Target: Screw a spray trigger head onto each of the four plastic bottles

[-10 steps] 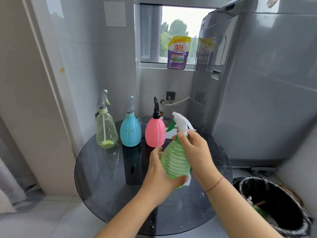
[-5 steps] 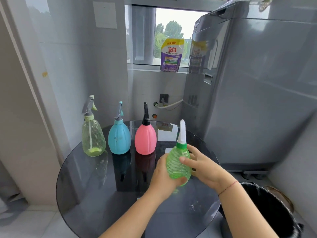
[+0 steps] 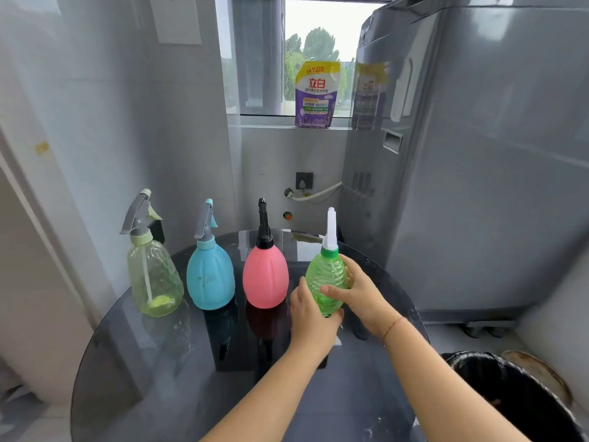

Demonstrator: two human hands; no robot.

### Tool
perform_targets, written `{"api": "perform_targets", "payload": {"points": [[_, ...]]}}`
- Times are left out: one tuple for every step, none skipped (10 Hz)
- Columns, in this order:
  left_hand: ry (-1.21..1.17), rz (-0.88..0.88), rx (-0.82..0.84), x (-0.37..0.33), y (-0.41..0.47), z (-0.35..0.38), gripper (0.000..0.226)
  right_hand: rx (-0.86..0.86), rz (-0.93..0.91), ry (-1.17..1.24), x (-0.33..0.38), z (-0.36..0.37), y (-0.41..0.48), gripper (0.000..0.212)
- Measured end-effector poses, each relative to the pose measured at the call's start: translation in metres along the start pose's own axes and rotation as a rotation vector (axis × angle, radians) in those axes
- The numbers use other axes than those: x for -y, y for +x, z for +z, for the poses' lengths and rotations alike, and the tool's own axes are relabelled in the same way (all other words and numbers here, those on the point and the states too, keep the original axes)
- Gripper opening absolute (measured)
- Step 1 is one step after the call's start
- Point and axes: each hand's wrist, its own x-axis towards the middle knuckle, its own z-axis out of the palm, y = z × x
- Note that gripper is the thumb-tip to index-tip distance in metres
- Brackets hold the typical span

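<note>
Four spray bottles stand in a row at the back of a round dark glass table (image 3: pixel 159 378). From left to right they are a pale yellow-green bottle (image 3: pixel 153 275), a blue bottle (image 3: pixel 208 279), a pink bottle (image 3: pixel 265 279) and a ribbed green bottle (image 3: pixel 326 279). Each carries a trigger head; the green one's white head (image 3: pixel 330 231) points straight up. My left hand (image 3: pixel 314 320) wraps the green bottle's lower part. My right hand (image 3: pixel 360 291) grips its right side. The bottle's base is hidden behind my hands.
A grey washing machine (image 3: pixel 478 154) fills the right side, close to the table. A black-lined waste bin (image 3: pixel 516 397) sits at the lower right. A purple detergent pouch (image 3: pixel 315 94) stands on the window sill. A wall rises on the left.
Both hands have carried the green bottle away from me to the back of the table, into line with the other three. My right hand dropped from the collar to the bottle's side.
</note>
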Motion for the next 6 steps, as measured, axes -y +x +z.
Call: {"api": "perform_targets", "payload": {"points": [[0.0, 0.015, 0.027, 0.003, 0.004, 0.006, 0.093, 0.053, 0.011, -0.012, -0.001, -0.004, 0.02, 0.066], [0.003, 0.002, 0.064, 0.004, 0.006, 0.007, 0.096, 0.081, 0.034, -0.043, -0.001, -0.005, 0.031, 0.07], [0.0, 0.002, 0.08, 0.008, 0.008, 0.005, 0.097, 0.078, 0.048, -0.036, -0.006, -0.003, 0.035, 0.074], [-0.016, -0.007, 0.091, 0.004, 0.004, 0.0, 0.096, 0.093, 0.059, -0.076, -0.008, -0.001, 0.033, 0.08], [-0.068, 0.008, 0.096, -0.001, -0.007, -0.008, 0.093, 0.059, 0.098, -0.069, -0.007, 0.001, 0.025, 0.1], [-0.146, 0.01, 0.141, 0.002, -0.037, -0.021, 0.091, -0.179, 0.11, -0.146, -0.003, 0.014, -0.005, 0.103]]}}
